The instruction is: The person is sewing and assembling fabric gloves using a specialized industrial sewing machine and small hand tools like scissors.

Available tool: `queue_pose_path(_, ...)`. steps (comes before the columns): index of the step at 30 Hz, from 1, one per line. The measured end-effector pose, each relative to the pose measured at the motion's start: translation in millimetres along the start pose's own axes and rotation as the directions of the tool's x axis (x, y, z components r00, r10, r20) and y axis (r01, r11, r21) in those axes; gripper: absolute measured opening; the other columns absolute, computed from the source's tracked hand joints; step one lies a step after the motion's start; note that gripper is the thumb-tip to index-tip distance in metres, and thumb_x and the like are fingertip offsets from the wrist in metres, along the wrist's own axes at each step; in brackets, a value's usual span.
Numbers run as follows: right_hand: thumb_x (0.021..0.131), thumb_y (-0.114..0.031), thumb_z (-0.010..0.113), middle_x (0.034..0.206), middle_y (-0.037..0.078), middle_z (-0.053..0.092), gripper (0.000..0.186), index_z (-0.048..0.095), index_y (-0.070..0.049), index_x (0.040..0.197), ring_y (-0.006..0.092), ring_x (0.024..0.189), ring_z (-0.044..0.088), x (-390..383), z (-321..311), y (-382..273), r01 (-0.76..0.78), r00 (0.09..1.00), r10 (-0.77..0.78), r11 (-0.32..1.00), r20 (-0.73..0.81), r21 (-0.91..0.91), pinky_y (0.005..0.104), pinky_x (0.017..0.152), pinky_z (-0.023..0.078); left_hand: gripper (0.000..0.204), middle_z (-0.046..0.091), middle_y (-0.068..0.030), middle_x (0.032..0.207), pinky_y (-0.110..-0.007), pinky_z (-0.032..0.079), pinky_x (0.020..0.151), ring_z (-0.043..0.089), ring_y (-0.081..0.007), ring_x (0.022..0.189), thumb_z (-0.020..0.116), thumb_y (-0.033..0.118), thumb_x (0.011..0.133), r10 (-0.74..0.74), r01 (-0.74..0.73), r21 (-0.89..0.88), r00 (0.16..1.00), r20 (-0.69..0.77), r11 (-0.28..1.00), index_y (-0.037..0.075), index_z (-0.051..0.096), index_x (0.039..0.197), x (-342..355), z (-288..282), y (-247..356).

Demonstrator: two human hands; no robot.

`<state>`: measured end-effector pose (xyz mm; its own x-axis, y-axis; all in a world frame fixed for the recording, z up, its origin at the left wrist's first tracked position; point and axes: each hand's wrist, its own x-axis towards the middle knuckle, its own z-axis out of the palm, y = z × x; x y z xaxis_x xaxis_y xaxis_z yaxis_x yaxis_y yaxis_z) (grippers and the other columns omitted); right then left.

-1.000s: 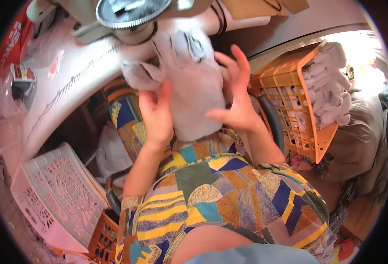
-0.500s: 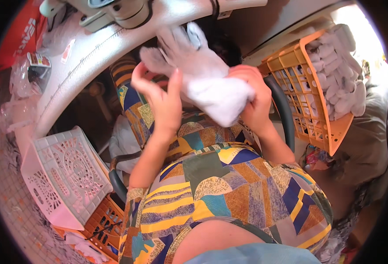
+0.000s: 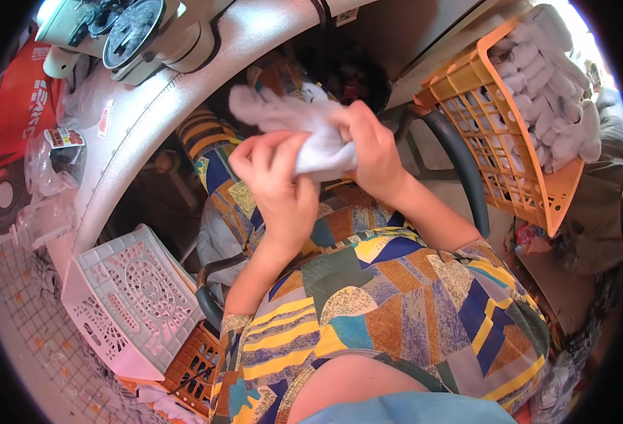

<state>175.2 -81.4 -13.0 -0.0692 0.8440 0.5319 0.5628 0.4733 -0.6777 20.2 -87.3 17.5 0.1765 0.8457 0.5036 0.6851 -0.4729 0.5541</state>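
The left hand (image 3: 279, 187) is half closed, fingers bent and thumb drawn in, pinching the near left edge of a white glove (image 3: 325, 157). The right hand (image 3: 375, 152) is curled more tightly over the glove's right side; I can't make out exactly where its fingertips press. The glove sits bunched between the two hands, its soft finger ends poking out beyond the left knuckles, a little blurred.

Just below both hands lies the person's patchwork-patterned clothing (image 3: 396, 304), all yellow, brown and blue. A dark chair armrest (image 3: 463, 169) curves past to the right of the right hand, and beyond it an orange crate (image 3: 564, 199) leans over on its side, heaped with white bundles (image 3: 541, 88).

Down to the left of the left hand there's a pale openwork crate (image 3: 142, 286), sitting above an orange basket (image 3: 197, 364). Ahead of the hands, the white table (image 3: 255, 42) sweeps round to the left, with clear plastic containers (image 3: 46, 219) near its far left side. Farther off, up and left of the left hand, stands a pale machine with a fuzzy, lint-covered disc (image 3: 134, 34), and beside that some red material (image 3: 25, 113).
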Motion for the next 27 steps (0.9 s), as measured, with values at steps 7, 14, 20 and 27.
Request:
queue_pose_path(7,0.068,-0.009,0.067,0.083,0.01,0.054,0.021,0.064,-0.01,0.089,0.0289,0.071,0.057,36,4,14,-0.123,0.992,0.126,0.959,-0.004,-0.255,0.0338,0.058,0.045,0.038,0.062,-0.0131,0.092,-0.034,0.045,0.079,0.057,-0.0307,0.085,0.053,-0.012,0.065,-0.032,0.049,-0.397,0.998,0.049,0.916,-0.001,0.063,0.1,0,8,11)
queue_pose_path(14,0.068,0.0,0.062,0.083,0.01,0.053,0.014,0.054,-0.002,0.079,0.0241,0.069,0.053,49,8,6,0.044,0.955,0.0,0.989,-0.296,0.143,0.0295,0.059,0.043,0.012,0.058,-0.0108,0.079,-0.029,0.045,0.065,0.056,-0.0188,0.069,0.059,0.0,0.083,-0.246,0.297,-0.731,0.952,0.181,0.614,-0.005,0.058,0.093,-12,9,15)
queue_pose_path(20,0.06,-0.007,0.074,0.084,0.01,0.057,0.034,0.065,-0.002,0.093,0.0231,0.07,0.059,55,-20,-20,0.183,0.871,-0.241,0.968,-0.429,-0.172,0.0291,0.06,0.049,0.033,0.051,0.0007,0.078,-0.023,0.039,0.065,0.048,-0.0093,0.07,0.078,0.005,0.069,0.138,-0.174,-0.232,0.977,-0.161,0.957,0.002,0.051,0.088,13,1,-10)
queue_pose_path(27,0.06,-0.006,0.074,0.083,0.011,0.057,0.04,0.065,0.002,0.098,0.0225,0.068,0.059,60,-22,-33,0.275,0.841,-0.317,0.948,-0.438,-0.158,0.0288,0.057,0.048,0.044,0.047,-0.0051,0.096,-0.025,0.039,0.075,0.047,-0.0129,0.085,0.076,0.009,0.071,-0.1,-0.097,-0.391,0.885,-0.455,0.915,0.0,0.049,0.105,46,12,-12)
